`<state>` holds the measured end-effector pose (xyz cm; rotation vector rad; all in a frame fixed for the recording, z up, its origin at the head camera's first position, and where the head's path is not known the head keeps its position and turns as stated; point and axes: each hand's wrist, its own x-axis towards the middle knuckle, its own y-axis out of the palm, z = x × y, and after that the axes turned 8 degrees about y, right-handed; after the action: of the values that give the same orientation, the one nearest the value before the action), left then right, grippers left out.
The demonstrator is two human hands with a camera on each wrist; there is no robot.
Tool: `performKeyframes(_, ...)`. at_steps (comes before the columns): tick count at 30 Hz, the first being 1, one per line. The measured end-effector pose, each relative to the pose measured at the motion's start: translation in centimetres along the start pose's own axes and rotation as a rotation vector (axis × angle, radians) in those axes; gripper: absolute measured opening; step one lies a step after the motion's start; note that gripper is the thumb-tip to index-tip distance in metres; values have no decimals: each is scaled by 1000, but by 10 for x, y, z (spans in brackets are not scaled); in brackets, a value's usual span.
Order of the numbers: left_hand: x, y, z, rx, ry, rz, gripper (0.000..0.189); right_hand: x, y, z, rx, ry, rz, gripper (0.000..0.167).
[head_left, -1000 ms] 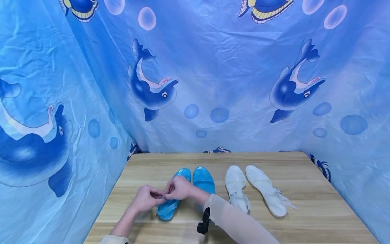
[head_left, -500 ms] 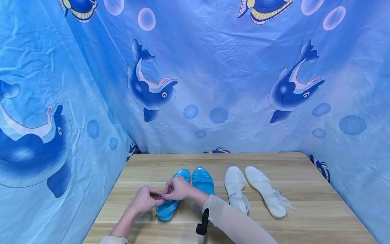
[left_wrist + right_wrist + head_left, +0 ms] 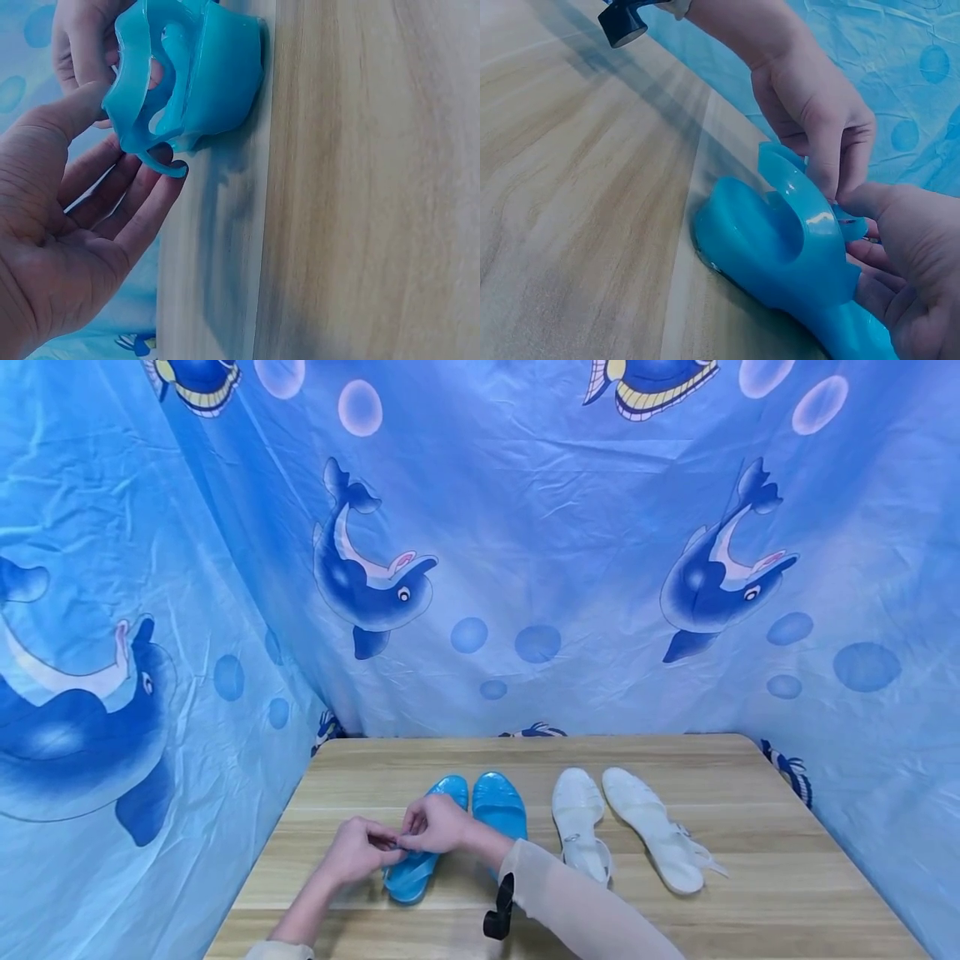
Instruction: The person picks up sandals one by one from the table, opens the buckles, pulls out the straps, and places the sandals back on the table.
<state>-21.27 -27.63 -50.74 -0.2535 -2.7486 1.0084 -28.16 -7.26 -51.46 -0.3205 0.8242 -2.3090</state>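
A glossy blue jelly sandal (image 3: 408, 885) stands on the wooden table, its heel toward me. Over its ankle strap (image 3: 131, 82) both hands meet at the outer left side. My left hand (image 3: 358, 852) pinches the strap between thumb and fingers, and a loose strap end (image 3: 171, 169) curves over its lower fingers. From the other side my right hand (image 3: 441, 823) pinches the strap with thumb and forefinger. In the right wrist view a small buckle (image 3: 847, 221) shows between the hands, partly hidden by fingers. The second blue sandal (image 3: 501, 802) lies beside it, partly behind my right forearm.
To the right stand two white sandals (image 3: 579, 806), the farther one (image 3: 652, 831) with its strap hanging loose past the heel. A black wrist camera (image 3: 498, 914) sits at my right cuff. Blue dolphin-print cloth (image 3: 525, 568) surrounds the wooden table (image 3: 787, 877) at the back and sides.
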Motion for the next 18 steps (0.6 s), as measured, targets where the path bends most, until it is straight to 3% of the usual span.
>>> performKeyframes(9, 0, 1, 1, -14, -37, 6, 22, -2, 3, 0, -31, 51, -17, 8)
performKeyframes(18, -1, 1, 1, -14, -52, -8, 25, -3, 2, 3, -19, 9, -24, 8)
